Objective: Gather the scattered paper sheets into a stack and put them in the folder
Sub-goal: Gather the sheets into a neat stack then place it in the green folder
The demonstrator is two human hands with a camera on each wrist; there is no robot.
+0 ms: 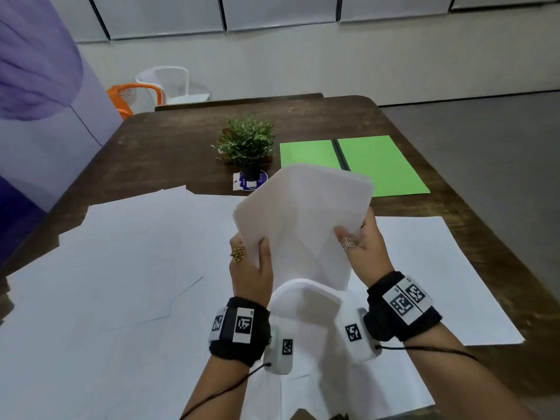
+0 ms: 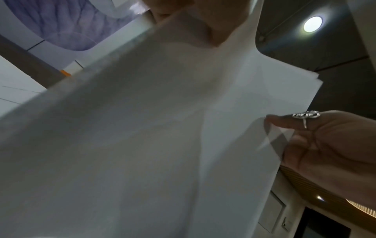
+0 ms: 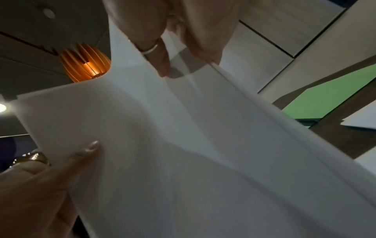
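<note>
I hold a partial stack of white paper sheets (image 1: pixel 303 219) raised over the dark wooden table (image 1: pixel 169 147), left hand (image 1: pixel 251 268) and right hand (image 1: pixel 363 247) each pinching a side edge. Gathering is unfinished, I judge: loose white sheets (image 1: pixel 121 253) lie below, the open green folder (image 1: pixel 354 162) waits beyond. Next, collect those.

The head view was evenly and softly lit, with no hard shadows on the table (image 1: pixel 181 140); the white sheets (image 1: pixel 121 268) lay close to overexposure, their edges faint. Straight lines bowed toward the frame borders, and the far wall was slightly soft. Both wrist views were dim and grainy. In the left wrist view a round ceiling light (image 2: pixel 312 24) flared with a halo, and the held paper (image 2: pixel 162 128) was backlit, grey and smeared along its left edge. In the right wrist view an orange lamp (image 3: pixel 85 64) glowed warm, a finger (image 3: pixel 160 61) cast a shadow on the paper, and the near hand was blurred.
</note>
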